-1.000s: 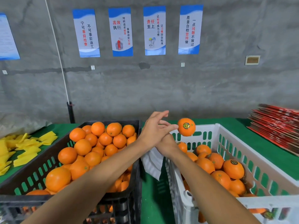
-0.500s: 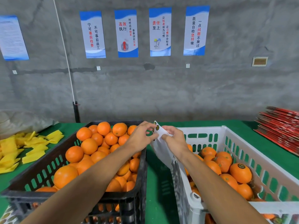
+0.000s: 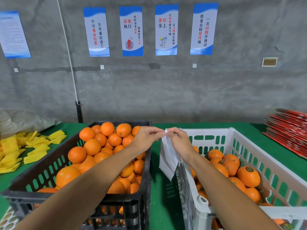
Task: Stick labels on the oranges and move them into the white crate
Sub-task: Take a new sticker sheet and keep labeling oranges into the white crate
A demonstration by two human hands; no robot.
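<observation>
A black crate [image 3: 146, 165] on the left is heaped with unlabelled oranges [image 3: 92, 146]. On the right, the white crate [image 3: 237, 136] holds several oranges, one [image 3: 248, 176] showing a dark round label on top. Between the two crates hangs a white label sheet [image 3: 168, 160]. My right hand [image 3: 178, 141] grips its top edge. My left hand [image 3: 148, 136] pinches at the sheet's top corner, fingertips meeting those of the right hand. No orange is in either hand.
Yellow wrappers [image 3: 25, 148] lie scattered on the green table [image 3: 163, 196] at the left. A stack of red flat cartons [image 3: 289, 131] sits at the far right. Another sticker sheet [image 3: 6, 219] shows at the bottom left corner. A grey wall with posters stands behind.
A labelled orange that was in the air over the white crate a second ago is gone from view. Both hands came together on the label sheet and now pinch its top corner.
</observation>
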